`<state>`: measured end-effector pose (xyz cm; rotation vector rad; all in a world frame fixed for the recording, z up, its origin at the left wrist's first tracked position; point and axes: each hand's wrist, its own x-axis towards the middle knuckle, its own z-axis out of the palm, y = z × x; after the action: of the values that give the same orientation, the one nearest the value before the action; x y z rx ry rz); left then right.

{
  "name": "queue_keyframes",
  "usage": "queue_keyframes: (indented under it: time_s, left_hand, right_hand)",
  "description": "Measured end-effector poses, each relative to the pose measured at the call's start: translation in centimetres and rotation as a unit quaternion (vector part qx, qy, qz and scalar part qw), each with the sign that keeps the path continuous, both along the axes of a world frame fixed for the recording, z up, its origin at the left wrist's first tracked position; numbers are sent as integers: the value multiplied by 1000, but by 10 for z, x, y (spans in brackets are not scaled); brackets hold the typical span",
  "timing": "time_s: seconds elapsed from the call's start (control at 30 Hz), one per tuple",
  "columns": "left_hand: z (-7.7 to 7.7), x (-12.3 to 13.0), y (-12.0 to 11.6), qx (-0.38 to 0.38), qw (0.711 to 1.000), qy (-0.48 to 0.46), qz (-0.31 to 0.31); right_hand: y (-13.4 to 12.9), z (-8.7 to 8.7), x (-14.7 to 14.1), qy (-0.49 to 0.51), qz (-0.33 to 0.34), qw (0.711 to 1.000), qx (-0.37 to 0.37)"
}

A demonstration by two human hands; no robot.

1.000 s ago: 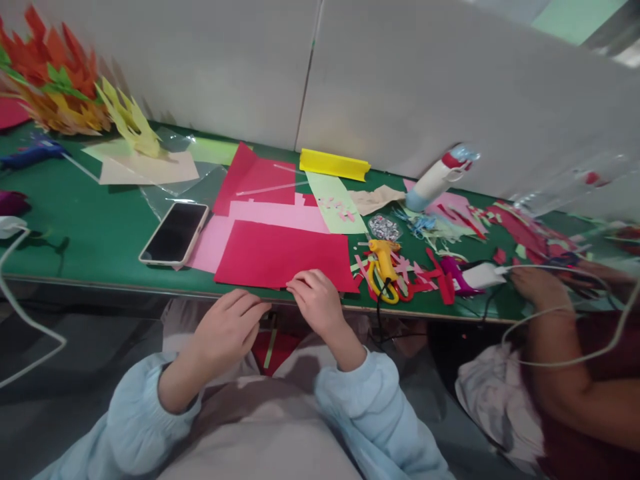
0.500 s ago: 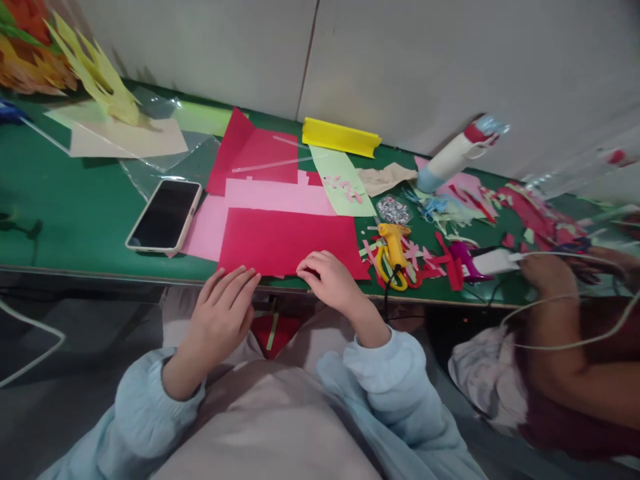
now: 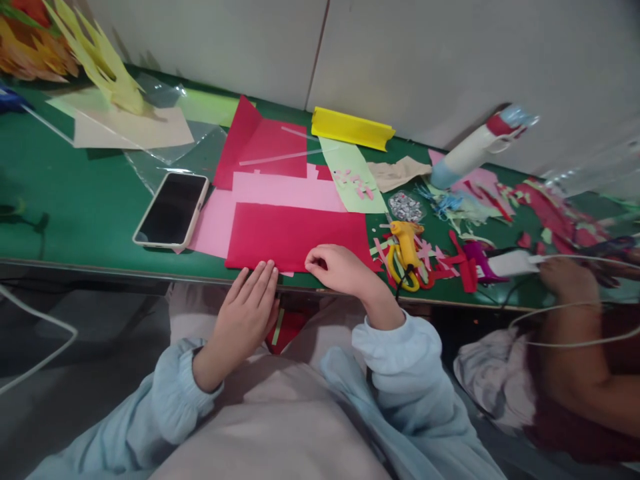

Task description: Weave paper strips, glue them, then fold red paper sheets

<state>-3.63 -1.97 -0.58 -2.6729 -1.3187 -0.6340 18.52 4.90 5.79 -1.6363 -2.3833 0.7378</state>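
Note:
A sheet of red paper (image 3: 295,233), its near edge looking folded, lies along the front of the green table over pink paper (image 3: 290,190). My left hand (image 3: 247,310) rests flat on that near edge, its fingers stretched out. Farther right along the same edge, my right hand (image 3: 340,270) is curled, thumb and fingertips pinched at the paper. Beyond them is another red sheet (image 3: 280,147), creased and partly raised at its left. To the right of the sheet are a yellow glue gun (image 3: 407,243) and yellow-handled scissors (image 3: 395,267) among paper scraps.
A phone (image 3: 173,210) lies to the left on the green table (image 3: 75,220). At the back are a yellow folded strip (image 3: 353,129) and a white-and-blue bottle (image 3: 475,150). Another person's arm (image 3: 575,347) is at the right, near a white cable (image 3: 575,307).
My left hand has slid right along the near edge of the red paper, its fingers now closer together. My right hand stays curled at the edge. The whole view has shifted slightly.

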Motion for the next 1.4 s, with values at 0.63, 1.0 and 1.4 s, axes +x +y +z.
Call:
queue_keyframes:
  time_s: [0.63,1.0,1.4]
  left_hand:
    - [-2,-16,-15,-10,997,-8,70]
    - [1,-21,-17,-18,994,-2,105]
    - [6,-19,-16,-6,992,25,120]
  right_hand:
    - [6,-1,-28,-29,-16,999,-4]
    - [7,0,-35,-22,-54,998,-21]
    - [13,2,-37,-47,-74,994,-62]
